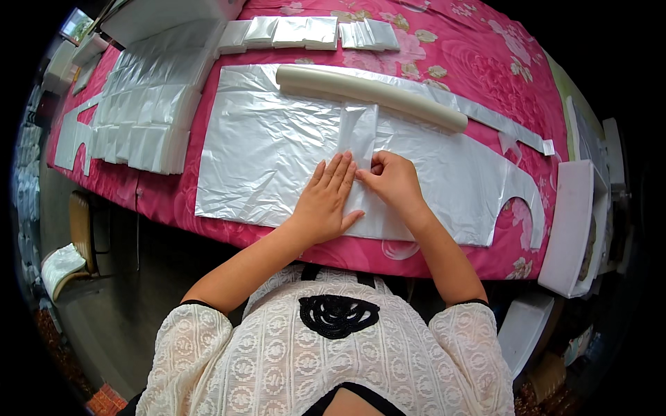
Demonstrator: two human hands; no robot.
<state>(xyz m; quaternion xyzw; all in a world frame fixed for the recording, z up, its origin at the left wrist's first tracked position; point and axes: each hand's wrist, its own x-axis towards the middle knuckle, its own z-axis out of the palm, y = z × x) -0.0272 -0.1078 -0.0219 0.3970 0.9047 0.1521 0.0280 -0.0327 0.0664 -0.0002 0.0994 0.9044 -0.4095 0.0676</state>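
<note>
A pile of thin white plastic aprons (257,152) lies flat across the table, curved armhole cutouts toward the right. On top, a narrow folded strip of the film (359,125) runs from the pile's middle toward my body. My left hand (326,197) rests flat on the film along the strip's left side, fingers stretched out and thumb apart. Just right of it, my right hand (397,184) has its fingers curled and pinches the folded apron film between thumb and forefinger. A long pale tube (374,95) lies across the pile's far side, beyond both hands.
Overlapping stacks of folded plastic packets (142,118) cover the table's left side. Smaller folded packets (305,32) line up at the back. A pink flowered cloth (485,62) covers the table. White bins (572,229) stand at the right edge; a chair (73,256) stands at lower left.
</note>
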